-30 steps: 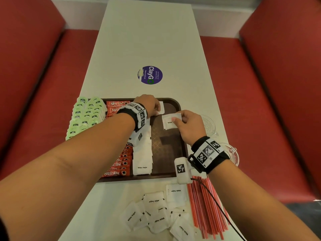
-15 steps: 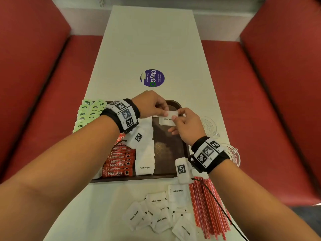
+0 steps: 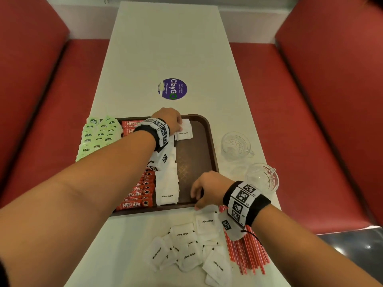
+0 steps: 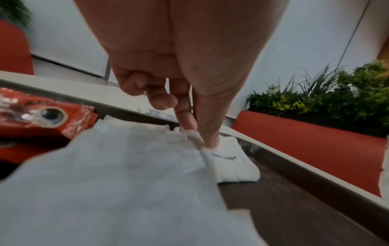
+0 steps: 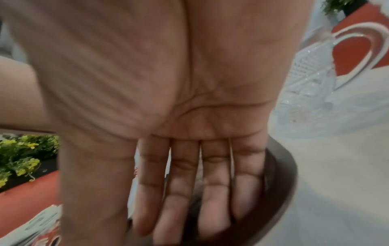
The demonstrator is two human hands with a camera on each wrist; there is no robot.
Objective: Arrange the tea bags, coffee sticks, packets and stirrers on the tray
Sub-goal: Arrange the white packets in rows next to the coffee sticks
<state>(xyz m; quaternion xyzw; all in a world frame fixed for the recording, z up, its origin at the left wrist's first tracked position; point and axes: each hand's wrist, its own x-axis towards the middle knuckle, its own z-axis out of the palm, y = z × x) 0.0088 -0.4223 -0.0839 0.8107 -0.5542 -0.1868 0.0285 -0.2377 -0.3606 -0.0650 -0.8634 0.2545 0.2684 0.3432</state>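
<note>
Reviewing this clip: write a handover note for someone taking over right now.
Left hand pinches a sugar packet at the far end of the tray.
Right hand is open and empty over the tray's near right corner.
On the tray: tea bags at left, coffee sticks, a row of sugar packets.
Left to do: the loose packets and stirrers on the table in front.

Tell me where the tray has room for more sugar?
On the tray, the bare strip between the sugar row and the right rim, from the far packet to the right hand. Its left is packed with coffee sticks and tea bags.
</note>
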